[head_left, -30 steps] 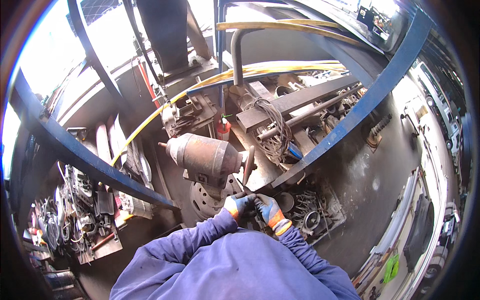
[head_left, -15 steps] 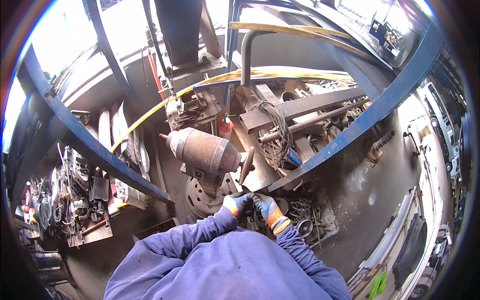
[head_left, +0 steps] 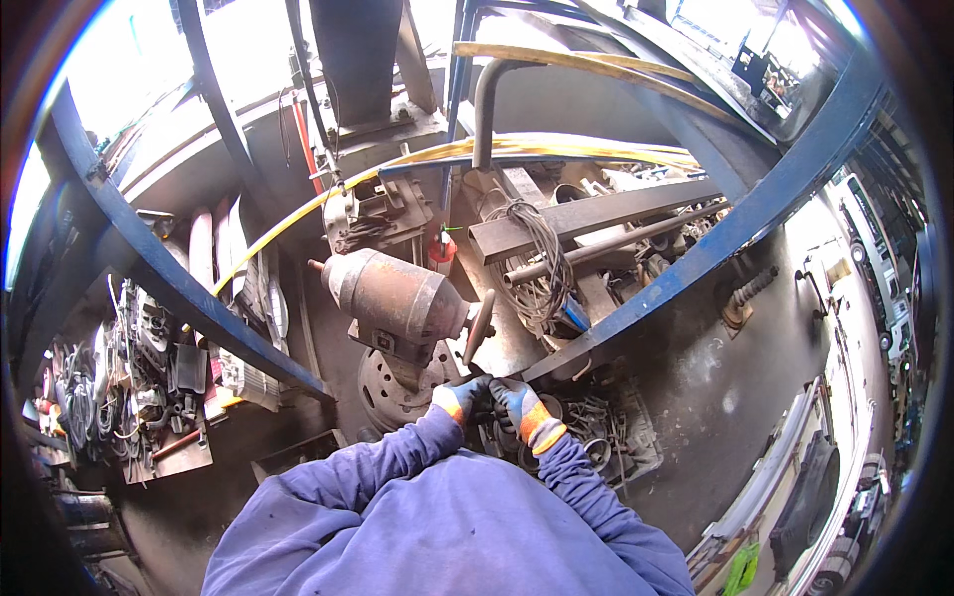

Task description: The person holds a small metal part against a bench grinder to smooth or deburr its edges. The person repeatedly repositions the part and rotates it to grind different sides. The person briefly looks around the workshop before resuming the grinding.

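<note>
Both my hands wear grey-blue gloves with orange cuffs and are held together in front of my body, just below a rust-brown grinding wheel (head_left: 479, 328). My left hand (head_left: 463, 397) is closed, its fingertips meeting those of my right hand (head_left: 521, 405), which is closed too. Something small and dark seems to be between the fingers, but the gloves hide it. The wheel sits at the right end of a worn, rusty grinder motor (head_left: 396, 298). Under the motor, a round base with holes (head_left: 380, 395) rests on the floor.
Below my right hand lies a tray (head_left: 651, 452) of metal scraps. A blue beam (head_left: 646, 308) slants across the right, another blue beam (head_left: 179, 283) across the left. Coiled cable (head_left: 542, 273) and steel bars lie beyond. Cluttered parts (head_left: 129, 387) stand at left.
The whole view has shifted slightly, so the surroundings sit a little further left. My hands stay together by the wheel, with little other visible movement.
</note>
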A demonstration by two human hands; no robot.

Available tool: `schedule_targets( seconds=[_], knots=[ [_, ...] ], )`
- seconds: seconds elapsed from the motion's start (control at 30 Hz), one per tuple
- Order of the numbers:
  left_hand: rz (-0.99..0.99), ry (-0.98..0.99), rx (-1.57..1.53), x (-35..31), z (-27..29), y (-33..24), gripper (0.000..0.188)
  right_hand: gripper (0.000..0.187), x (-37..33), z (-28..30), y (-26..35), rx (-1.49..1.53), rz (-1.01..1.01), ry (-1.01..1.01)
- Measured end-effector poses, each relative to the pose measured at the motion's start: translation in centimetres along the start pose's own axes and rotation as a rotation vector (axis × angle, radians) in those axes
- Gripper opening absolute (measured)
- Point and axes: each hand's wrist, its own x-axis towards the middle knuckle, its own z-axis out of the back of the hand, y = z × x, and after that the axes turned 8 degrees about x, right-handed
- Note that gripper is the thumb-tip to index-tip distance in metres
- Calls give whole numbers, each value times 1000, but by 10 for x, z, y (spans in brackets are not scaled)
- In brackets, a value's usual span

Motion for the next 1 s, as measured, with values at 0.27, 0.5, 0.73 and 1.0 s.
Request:
schedule_targets(
  seconds=[0.27, 0.5, 0.73, 1.0],
  knots=[
    [123, -161, -80, -26, -11, -29, 15, 35, 2, -8, -8, -49, 245, 76],
    [-23, -133, -80, -17, 2, -9, 22, 27, 9, -13, -30, -101, 435, 112],
    [-39, -59, -10, -31, -10, -23, 18, 31, -5, -4, -32, -524, 674, -161],
    [-27, -61, -91, -23, -8, -15, 18, 36, -16, -7, -15, -745, 732, -231]
  ],
)
